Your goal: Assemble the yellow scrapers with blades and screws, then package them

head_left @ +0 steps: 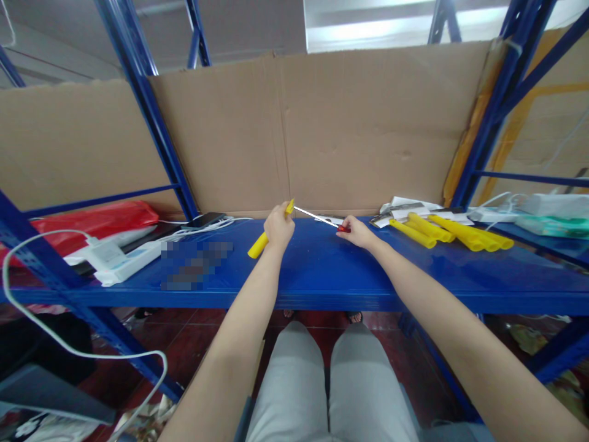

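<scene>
My left hand (pixel 280 228) is closed around a yellow tube-like handle (pixel 257 245) above the blue shelf. The lower end of this handle points down and left, and a yellow end shows above my fingers. In my right hand (pixel 359 233) is a screwdriver (pixel 317 216) with a red grip and a long, thin metal shaft. Its shaft points left and up, and the tip is at the yellow upper end by my left hand. I cannot tell whether the tip is inserted. My left fingers hide the middle of the yellow piece.
Several yellow handles (pixel 460 233) lie at the right beside flat white and grey pieces (pixel 405 209). A white power strip (pixel 133 261) with a plugged-in charger and cables lies left, near a red bag (pixel 101 224). Cardboard (pixel 359 123) stands behind; blue posts (pixel 156 123) flank the shelf.
</scene>
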The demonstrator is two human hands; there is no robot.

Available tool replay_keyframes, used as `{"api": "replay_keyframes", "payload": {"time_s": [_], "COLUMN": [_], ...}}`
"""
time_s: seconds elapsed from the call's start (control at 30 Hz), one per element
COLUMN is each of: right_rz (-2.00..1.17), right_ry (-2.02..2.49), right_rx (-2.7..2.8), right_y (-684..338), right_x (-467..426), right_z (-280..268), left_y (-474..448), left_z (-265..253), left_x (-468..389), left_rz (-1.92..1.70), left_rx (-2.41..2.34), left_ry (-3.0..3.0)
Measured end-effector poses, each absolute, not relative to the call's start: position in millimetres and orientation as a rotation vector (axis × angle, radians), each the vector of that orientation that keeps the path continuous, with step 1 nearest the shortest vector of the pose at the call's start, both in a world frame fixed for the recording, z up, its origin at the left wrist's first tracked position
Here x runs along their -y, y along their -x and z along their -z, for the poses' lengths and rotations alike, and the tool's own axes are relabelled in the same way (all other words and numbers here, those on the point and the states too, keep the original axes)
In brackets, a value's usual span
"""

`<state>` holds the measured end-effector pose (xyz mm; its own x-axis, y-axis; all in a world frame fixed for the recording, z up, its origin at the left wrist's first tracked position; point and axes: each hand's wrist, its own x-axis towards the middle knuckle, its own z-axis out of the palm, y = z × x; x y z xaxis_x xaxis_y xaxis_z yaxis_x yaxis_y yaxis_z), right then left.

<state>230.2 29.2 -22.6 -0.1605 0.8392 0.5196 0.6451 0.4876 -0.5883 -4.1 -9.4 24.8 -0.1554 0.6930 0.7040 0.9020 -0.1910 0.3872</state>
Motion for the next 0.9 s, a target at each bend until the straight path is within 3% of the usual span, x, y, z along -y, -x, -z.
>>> {"api": "replay_keyframes", "payload": {"time_s": [0.37, 0.9], "right_rz": [-0.491, -0.542], "right_ry": [1.084, 1.043], "right_rx": [1.944, 1.939], "right_y": [-235.9, -238.3], "right_x": [-33.8, -30.5], "right_z": [23.0, 21.0], "left_y": [4.0, 2.5], "left_z": [-26.1, -26.4], "left_x": [10.9, 12.8], "left_rz": [1.267, 1.269], "left_rx": [1.827, 1.858], "left_ry": [1.857, 1.859]}}
